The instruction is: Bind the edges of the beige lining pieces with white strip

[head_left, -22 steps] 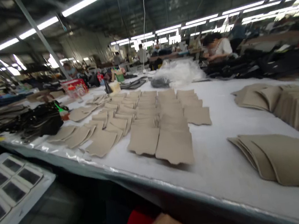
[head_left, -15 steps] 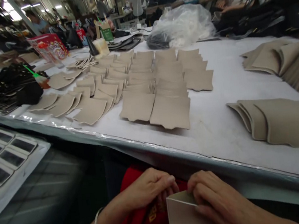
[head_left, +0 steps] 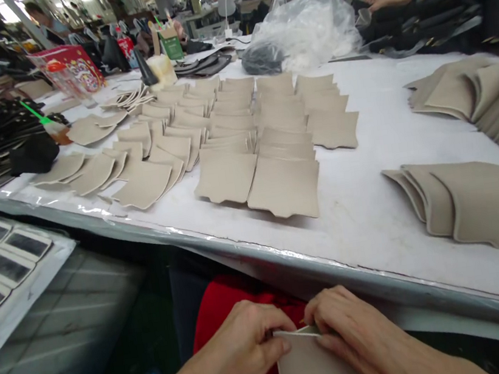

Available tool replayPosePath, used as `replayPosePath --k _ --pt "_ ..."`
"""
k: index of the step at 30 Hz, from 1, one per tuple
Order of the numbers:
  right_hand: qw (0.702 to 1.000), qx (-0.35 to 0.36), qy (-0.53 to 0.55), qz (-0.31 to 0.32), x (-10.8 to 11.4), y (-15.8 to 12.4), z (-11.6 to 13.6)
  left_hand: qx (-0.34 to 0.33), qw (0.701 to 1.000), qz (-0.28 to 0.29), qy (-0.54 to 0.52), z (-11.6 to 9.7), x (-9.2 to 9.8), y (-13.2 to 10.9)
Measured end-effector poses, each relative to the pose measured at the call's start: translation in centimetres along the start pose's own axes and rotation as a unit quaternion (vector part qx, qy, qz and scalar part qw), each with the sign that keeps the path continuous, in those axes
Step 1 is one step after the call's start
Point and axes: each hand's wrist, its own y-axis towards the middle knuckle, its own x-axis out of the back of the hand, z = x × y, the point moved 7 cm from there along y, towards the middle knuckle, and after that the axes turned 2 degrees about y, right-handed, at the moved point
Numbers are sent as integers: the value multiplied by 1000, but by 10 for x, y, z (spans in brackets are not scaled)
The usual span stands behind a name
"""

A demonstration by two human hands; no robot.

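Below the near edge of the surface [head_left: 369,226], both hands are pinched on the top edge of one beige piece [head_left: 308,370]: the left hand [head_left: 248,351] at its left corner, the right hand [head_left: 359,339] just beside it. The step looks like working that edge between the fingertips. Any next move calls for an even grip, so the edge does not slip. Rows of like pieces [head_left: 246,126] lie farther off.

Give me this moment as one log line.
left hand: pinching beige cut piece top edge | right hand: pinching same edge | place: near side of table rim, over red cloth
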Motion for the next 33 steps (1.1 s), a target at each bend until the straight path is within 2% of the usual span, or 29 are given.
replayPosePath --k 8,13,17,22,25,31,33 --pt "997 -61 15 42 -12 -4 -11 -6 1000 5 -12 -4 -4 -2" --pt "998 -48 14 29 -8 -6 -5 -12 1000 6 -11 -5 -8 -1" --pt "999 -31 21 29 -11 -9 -7 -8 1000 -17 10 -4 -12 4" --pt "999 -19 41 19 -14 -9 -10 -51 998 -30 12 -10 -22 12" --pt "997 -32 74 13 -10 -10 -12 -55 998 -40 11 -14 -23 14" --pt "986 -99 132 8 0 -21 -26 -67 997 -14 31 -21 -23 15" --pt "985 -92 143 16 0 -23 -29 -75 996 -4 46 -23 -24 15"
